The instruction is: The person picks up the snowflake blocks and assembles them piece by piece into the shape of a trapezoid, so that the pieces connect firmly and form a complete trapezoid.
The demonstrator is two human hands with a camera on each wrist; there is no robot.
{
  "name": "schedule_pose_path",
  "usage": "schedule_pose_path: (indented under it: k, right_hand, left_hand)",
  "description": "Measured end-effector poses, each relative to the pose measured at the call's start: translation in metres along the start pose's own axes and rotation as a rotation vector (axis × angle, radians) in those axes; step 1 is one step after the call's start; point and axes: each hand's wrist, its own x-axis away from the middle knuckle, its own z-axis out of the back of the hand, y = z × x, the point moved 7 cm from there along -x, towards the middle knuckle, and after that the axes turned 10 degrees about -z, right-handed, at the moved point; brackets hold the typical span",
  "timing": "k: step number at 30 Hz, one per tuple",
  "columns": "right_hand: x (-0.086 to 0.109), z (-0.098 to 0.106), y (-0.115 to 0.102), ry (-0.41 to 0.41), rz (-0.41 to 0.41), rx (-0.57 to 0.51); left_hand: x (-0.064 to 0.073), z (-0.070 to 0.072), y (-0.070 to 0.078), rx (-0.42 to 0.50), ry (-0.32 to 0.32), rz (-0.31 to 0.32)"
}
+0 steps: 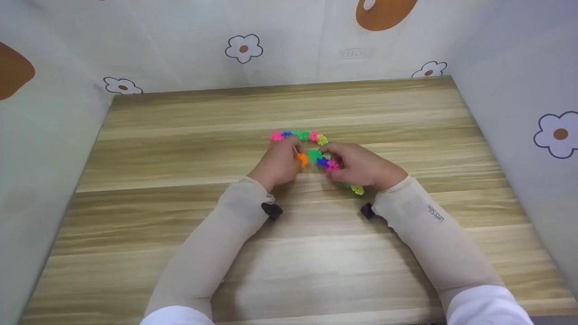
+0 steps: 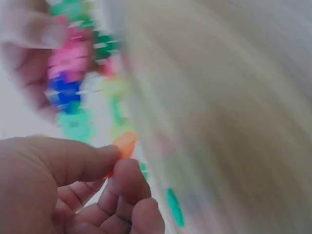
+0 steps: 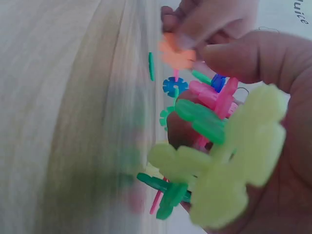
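Note:
My left hand [image 1: 281, 162] pinches an orange plastic snowflake disc [image 1: 302, 160] between thumb and forefinger; in the left wrist view the orange disc [image 2: 126, 144] shows edge-on. Just to its right, my right hand [image 1: 359, 164] grips a chain of interlocking snowflake discs by its middle. From the chain's near end at the left come a light green disc [image 1: 314, 155], a blue disc [image 1: 322, 162] and a pink disc [image 1: 333, 166]. Fingers hide part of it. Yellow discs [image 3: 258, 136] stand out below the right palm at the other end. A small gap separates the orange disc from the light green one.
Behind the hands, a second row of joined discs [image 1: 305, 136] in pink, blue, green and yellow lies on the wood-grain table [image 1: 203, 135]. The left hand overlaps part of it. Patterned walls [image 1: 289, 45] stand at the table's back and sides.

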Motion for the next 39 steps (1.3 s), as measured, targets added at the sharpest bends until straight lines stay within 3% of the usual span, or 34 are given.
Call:
schedule_pose_path:
  k: [8, 12, 15, 26, 32, 39]
  right_hand:
    - [-0.001, 0.0, -0.002, 0.003, 0.004, -0.034]
    - [-0.003, -0.001, -0.003, -0.022, 0.012, -0.056]
    - [-0.004, -0.004, -0.004, -0.039, 0.027, -0.071]
    - [-0.001, -0.005, -0.002, -0.042, 0.043, -0.082]
    - [-0.001, -0.007, -0.001, -0.05, 0.058, -0.107]
    - [-0.003, -0.008, 0.001, -0.063, 0.059, -0.119]
  left_hand:
    - [0.015, 0.008, 0.0, 0.391, 0.245, -0.018]
    - [0.018, 0.006, -0.005, 0.48, 0.304, -0.01]
    - [0.021, 0.004, -0.01, 0.525, 0.314, 0.003]
    - [0.02, -0.003, -0.01, 0.569, 0.344, -0.051]
    - [0.021, -0.005, -0.014, 0.553, 0.346, -0.036]
    - [0.02, -0.009, -0.017, 0.528, 0.307, -0.025]
